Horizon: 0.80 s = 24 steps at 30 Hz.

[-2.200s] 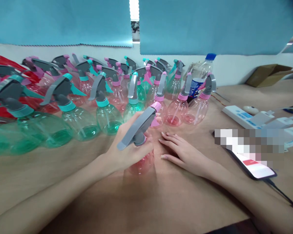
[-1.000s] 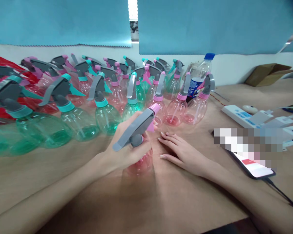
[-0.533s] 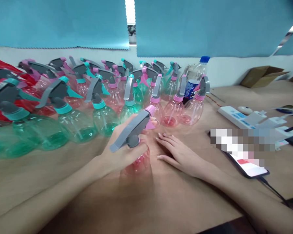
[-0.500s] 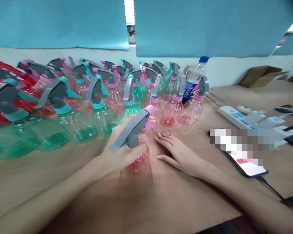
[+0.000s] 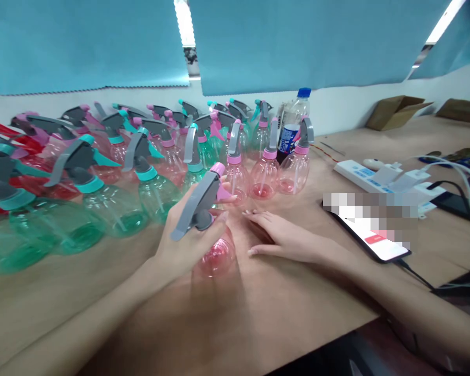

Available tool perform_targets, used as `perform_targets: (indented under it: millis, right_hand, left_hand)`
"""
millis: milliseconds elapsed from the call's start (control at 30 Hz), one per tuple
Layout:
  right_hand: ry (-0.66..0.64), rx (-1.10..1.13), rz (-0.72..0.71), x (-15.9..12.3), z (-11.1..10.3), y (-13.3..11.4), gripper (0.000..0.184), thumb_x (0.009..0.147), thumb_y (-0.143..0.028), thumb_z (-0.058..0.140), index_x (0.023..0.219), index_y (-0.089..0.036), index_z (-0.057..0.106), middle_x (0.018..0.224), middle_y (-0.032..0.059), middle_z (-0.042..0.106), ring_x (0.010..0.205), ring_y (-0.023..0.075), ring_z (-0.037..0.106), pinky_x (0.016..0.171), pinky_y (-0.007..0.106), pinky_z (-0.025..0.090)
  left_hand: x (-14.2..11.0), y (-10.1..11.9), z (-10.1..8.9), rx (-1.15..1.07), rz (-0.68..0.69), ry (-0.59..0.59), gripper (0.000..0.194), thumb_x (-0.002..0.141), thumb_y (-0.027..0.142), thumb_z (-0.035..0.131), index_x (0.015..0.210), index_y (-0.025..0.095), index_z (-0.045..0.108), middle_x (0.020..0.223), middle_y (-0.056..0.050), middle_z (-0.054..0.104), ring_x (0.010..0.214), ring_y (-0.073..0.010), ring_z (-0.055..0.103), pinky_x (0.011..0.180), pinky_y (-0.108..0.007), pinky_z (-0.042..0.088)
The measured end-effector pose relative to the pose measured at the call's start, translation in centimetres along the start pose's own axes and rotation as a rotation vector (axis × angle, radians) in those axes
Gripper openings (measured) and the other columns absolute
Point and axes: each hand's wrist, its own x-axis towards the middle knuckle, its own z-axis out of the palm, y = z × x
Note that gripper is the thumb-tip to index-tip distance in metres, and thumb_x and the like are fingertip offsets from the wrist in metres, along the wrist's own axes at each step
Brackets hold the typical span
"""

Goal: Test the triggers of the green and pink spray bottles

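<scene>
My left hand (image 5: 184, 235) is wrapped around the neck of a pink spray bottle (image 5: 218, 254) with a grey lever and pink nozzle. The bottle stands close to upright on the brown tabletop, its nozzle pointing away from me. To its right, my right hand (image 5: 280, 235) lies low over the table with fingers stretched out and nothing in them. Just beyond both hands stand more spray bottles, among them a pink one (image 5: 263, 180) and a green one (image 5: 159, 194).
Rows of green and pink spray bottles fill the left and back. Behind them stands a dark drink bottle (image 5: 288, 137) with a blue cap. At right lie a phone (image 5: 391, 250) on a cable, a white power strip (image 5: 356, 176) with plugs, and a cardboard box (image 5: 391, 112).
The view has turned slightly to the right, so most things sit further left. My left hand still grips the pink spray bottle; my right hand's fingers look closer together.
</scene>
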Motion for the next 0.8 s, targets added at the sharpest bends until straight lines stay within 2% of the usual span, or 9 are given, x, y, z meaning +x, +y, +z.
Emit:
perform_targets:
  millis: [100, 233, 333, 467, 567, 667, 800]
  right_hand:
    - [-0.053, 0.09, 0.021, -0.4, -0.9, -0.5, 0.084, 0.079, -0.055, 0.07, 0.145, -0.014, 0.04, 0.144, 0.0197, 0.049, 0.132, 0.0363, 0.047, 0.105, 0.052, 0.042]
    - [-0.081, 0.213, 0.056, -1.5, -2.0, -2.0, 0.091, 0.078, -0.053, 0.073, 0.15, -0.015, 0.032, 0.147, 0.0187, 0.047, 0.132, 0.0345, 0.047, 0.107, 0.05, 0.041]
    - [-0.059, 0.306, 0.042, -2.5, -2.7, -3.4, 0.089, 0.077, -0.049, 0.075, 0.15, -0.022, 0.032, 0.145, 0.0133, 0.05, 0.129, 0.0329, 0.05, 0.105, 0.048, 0.043]
    - [0.023, 0.392, 0.136, -4.3, -3.1, -4.6, 0.083, 0.077, -0.043, 0.076, 0.146, -0.026, 0.034, 0.14, 0.0097, 0.055, 0.119, 0.0307, 0.059, 0.095, 0.044, 0.05]
    - [0.102, 0.415, 0.229, -5.7, -2.9, -4.3, 0.075, 0.077, -0.043, 0.076, 0.14, -0.024, 0.04, 0.126, 0.0098, 0.062, 0.106, 0.0296, 0.065, 0.088, 0.045, 0.054]
    - [0.247, 0.41, 0.264, -7.0, -2.5, -3.4, 0.073, 0.075, -0.043, 0.078, 0.136, -0.024, 0.043, 0.127, 0.0109, 0.061, 0.114, 0.031, 0.061, 0.094, 0.048, 0.051]
    - [0.381, 0.385, 0.257, -7.8, -2.3, -2.1, 0.072, 0.073, -0.039, 0.081, 0.135, -0.026, 0.046, 0.134, 0.01, 0.058, 0.123, 0.0313, 0.055, 0.101, 0.05, 0.046]
  left_hand:
    - [-0.2, -0.1, 0.4, 0.016, -0.032, -0.006, 0.037, 0.081, 0.025, 0.06, 0.117, 0.024, 0.055, 0.079, 0.001, 0.058, 0.058, -0.0141, 0.052, 0.056, -0.029, 0.044]
    - [-0.3, 0.2, 2.0, -0.017, -0.045, 0.023, 0.035, 0.081, 0.025, 0.064, 0.115, 0.025, 0.054, 0.082, 0.002, 0.059, 0.068, -0.015, 0.059, 0.067, -0.03, 0.05]
    - [-0.2, 0.6, 3.9, -0.123, 0.019, 0.027, 0.043, 0.082, 0.027, 0.067, 0.121, 0.026, 0.05, 0.099, 0.0, 0.061, 0.073, -0.0134, 0.062, 0.072, -0.031, 0.053]
    - [0.5, 1.6, 6.7, -0.238, 0.08, -0.037, 0.047, 0.082, 0.027, 0.069, 0.123, 0.023, 0.047, 0.11, -0.004, 0.06, 0.076, -0.0133, 0.061, 0.075, -0.033, 0.054]
    - [1.0, 2.6, 8.7, -0.297, 0.058, -0.069, 0.053, 0.076, 0.023, 0.073, 0.123, 0.023, 0.047, 0.12, -0.007, 0.057, 0.095, -0.0198, 0.062, 0.087, -0.039, 0.053]
    - [1.5, 3.7, 10.4, -0.361, 0.034, -0.121, 0.057, 0.075, 0.017, 0.072, 0.125, 0.022, 0.045, 0.13, -0.01, 0.053, 0.114, -0.026, 0.057, 0.097, -0.044, 0.049]
    - [2.3, 4.7, 12.0, -0.409, 0.044, -0.206, 0.063, 0.075, 0.019, 0.072, 0.131, 0.022, 0.043, 0.133, -0.011, 0.052, 0.123, -0.0292, 0.053, 0.103, -0.049, 0.046]
